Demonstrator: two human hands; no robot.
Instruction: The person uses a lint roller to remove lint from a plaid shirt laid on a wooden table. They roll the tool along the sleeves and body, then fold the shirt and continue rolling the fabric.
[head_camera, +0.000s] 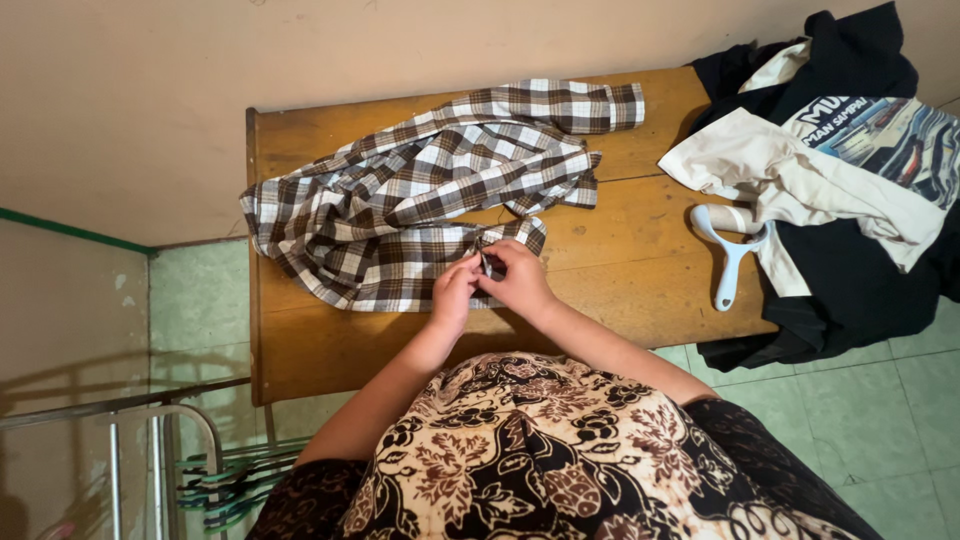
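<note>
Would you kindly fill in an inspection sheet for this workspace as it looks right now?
Surface: wooden table set against a plain wall, with bare wood showing at the middle and front.
Job's things: brown and white plaid shirt lying crumpled on the table.
Clutter: pile of dark and cream clothes over the table's right end; pale blue handled tool beside it.
Grippers: left hand and right hand both pinch the shirt's near edge, close together; a small item between them is too small to tell.
Cables: nothing seen.
Surroundings: green tiled floor; metal rack with green hangers at lower left.
</note>
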